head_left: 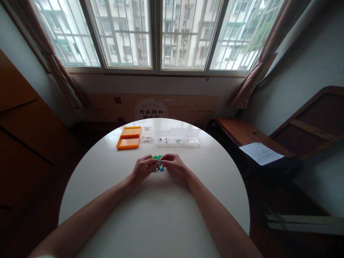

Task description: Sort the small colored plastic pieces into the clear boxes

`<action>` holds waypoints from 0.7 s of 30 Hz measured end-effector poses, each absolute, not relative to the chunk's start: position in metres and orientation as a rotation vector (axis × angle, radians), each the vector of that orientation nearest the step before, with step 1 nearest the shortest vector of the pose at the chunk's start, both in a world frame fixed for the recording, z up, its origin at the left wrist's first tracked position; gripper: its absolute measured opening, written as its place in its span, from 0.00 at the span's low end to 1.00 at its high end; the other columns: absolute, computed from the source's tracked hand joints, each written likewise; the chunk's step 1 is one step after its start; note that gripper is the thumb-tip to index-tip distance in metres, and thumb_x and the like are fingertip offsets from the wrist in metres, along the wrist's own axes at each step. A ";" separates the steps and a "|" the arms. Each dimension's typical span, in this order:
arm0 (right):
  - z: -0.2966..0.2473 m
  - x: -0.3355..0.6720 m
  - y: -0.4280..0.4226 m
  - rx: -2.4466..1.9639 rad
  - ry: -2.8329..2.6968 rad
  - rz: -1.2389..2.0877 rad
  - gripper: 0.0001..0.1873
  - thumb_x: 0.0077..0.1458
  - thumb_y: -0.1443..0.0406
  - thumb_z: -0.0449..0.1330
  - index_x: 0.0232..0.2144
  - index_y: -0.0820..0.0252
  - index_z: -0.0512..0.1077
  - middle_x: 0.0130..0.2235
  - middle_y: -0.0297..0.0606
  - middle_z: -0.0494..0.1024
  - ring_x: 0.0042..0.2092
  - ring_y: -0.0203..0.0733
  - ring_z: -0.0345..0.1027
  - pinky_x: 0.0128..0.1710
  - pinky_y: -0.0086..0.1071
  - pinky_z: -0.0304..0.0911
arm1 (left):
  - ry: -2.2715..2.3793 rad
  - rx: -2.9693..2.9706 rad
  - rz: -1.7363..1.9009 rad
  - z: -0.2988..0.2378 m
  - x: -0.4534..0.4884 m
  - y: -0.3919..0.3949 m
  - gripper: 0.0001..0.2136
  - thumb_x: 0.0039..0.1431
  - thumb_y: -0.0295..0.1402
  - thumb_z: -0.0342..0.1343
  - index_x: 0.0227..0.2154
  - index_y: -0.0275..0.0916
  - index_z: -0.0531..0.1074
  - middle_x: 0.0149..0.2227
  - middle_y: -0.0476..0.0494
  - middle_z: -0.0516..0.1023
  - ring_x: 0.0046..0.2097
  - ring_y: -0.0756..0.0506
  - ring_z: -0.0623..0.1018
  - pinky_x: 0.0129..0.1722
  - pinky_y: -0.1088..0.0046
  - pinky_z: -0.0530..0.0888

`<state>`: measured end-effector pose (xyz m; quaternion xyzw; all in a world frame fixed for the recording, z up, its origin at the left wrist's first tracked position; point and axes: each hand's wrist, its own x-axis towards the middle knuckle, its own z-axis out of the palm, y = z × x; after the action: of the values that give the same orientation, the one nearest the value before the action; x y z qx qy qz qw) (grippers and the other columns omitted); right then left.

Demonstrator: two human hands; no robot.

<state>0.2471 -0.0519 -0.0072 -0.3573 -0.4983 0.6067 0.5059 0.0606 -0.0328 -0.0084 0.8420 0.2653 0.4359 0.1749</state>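
Observation:
Near the middle of the round white table point(129, 222), a small heap of tiny green, blue and pale plastic pieces point(161, 168) lies between my two hands. They look like little building bricks. My left hand point(144, 167) reaches in from the left, its thumb and index finger pinched together over the heap. From the other side my right hand point(176, 165) meets it, fingertips also pinched and almost touching the left ones. A bit of blue shows at the fingertips, but the fingers cover most of what they hold. Part of the heap is hidden behind both hands.
Beyond my hands stands an open orange case point(128, 147), beside a small clear box point(147, 139) with its lid up. Further right, open clear boxes point(162, 144) hold a few dark and green bits. Printed paper point(260, 153) lies on a wooden bench point(236, 130) at right.

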 end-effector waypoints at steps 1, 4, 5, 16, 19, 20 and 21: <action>-0.007 0.247 -0.052 -0.867 -1.202 1.466 0.16 0.36 0.60 0.69 0.27 0.64 0.75 0.24 0.35 0.74 0.25 0.32 0.63 0.26 0.28 0.55 | 0.746 2.387 1.234 -0.009 0.061 -0.033 0.07 0.56 0.34 0.55 0.34 0.37 0.75 0.26 0.48 0.69 0.24 0.55 0.69 0.25 0.80 0.67; -0.007 0.247 -0.052 -0.876 -1.207 1.467 0.15 0.35 0.60 0.70 0.27 0.64 0.75 0.24 0.35 0.74 0.25 0.32 0.63 0.26 0.28 0.55 | 0.732 2.390 1.246 -0.009 0.061 -0.032 0.07 0.56 0.33 0.55 0.33 0.37 0.75 0.26 0.49 0.69 0.24 0.55 0.68 0.25 0.80 0.67; -0.007 0.247 -0.052 -0.879 -1.212 1.461 0.15 0.36 0.60 0.69 0.27 0.64 0.75 0.24 0.35 0.74 0.25 0.32 0.63 0.26 0.28 0.55 | 0.733 2.393 1.248 -0.010 0.061 -0.031 0.07 0.56 0.33 0.55 0.33 0.37 0.75 0.25 0.49 0.69 0.24 0.55 0.68 0.25 0.81 0.67; -0.007 0.247 -0.052 -0.897 -1.231 1.445 0.16 0.37 0.59 0.68 0.29 0.64 0.76 0.26 0.36 0.75 0.26 0.32 0.62 0.27 0.28 0.55 | 0.772 2.399 1.249 -0.010 0.060 -0.032 0.08 0.56 0.34 0.54 0.33 0.37 0.75 0.26 0.48 0.69 0.25 0.55 0.69 0.25 0.80 0.67; -0.009 0.247 -0.051 -0.895 -1.239 1.438 0.15 0.37 0.60 0.68 0.29 0.64 0.76 0.25 0.36 0.75 0.26 0.32 0.61 0.26 0.28 0.54 | 0.765 2.387 1.261 -0.011 0.060 -0.032 0.07 0.56 0.34 0.55 0.32 0.37 0.76 0.26 0.49 0.69 0.25 0.55 0.69 0.25 0.80 0.67; -0.009 0.247 -0.051 -0.893 -1.238 1.434 0.15 0.38 0.60 0.68 0.29 0.64 0.76 0.25 0.36 0.74 0.26 0.32 0.61 0.26 0.28 0.54 | 0.763 2.385 1.262 -0.011 0.060 -0.031 0.07 0.56 0.34 0.55 0.32 0.37 0.76 0.26 0.49 0.69 0.25 0.55 0.69 0.25 0.81 0.67; -0.009 0.247 -0.051 -0.891 -1.236 1.432 0.15 0.38 0.60 0.68 0.29 0.64 0.76 0.25 0.36 0.74 0.26 0.32 0.61 0.26 0.28 0.54 | 0.760 2.385 1.263 -0.012 0.060 -0.031 0.07 0.56 0.34 0.55 0.32 0.37 0.76 0.26 0.49 0.69 0.25 0.55 0.69 0.25 0.81 0.67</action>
<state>0.2469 -0.0505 -0.0094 -0.3688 -0.5115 0.5924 0.5014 0.0600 -0.0313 -0.0117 0.8386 0.2673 0.4439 0.1681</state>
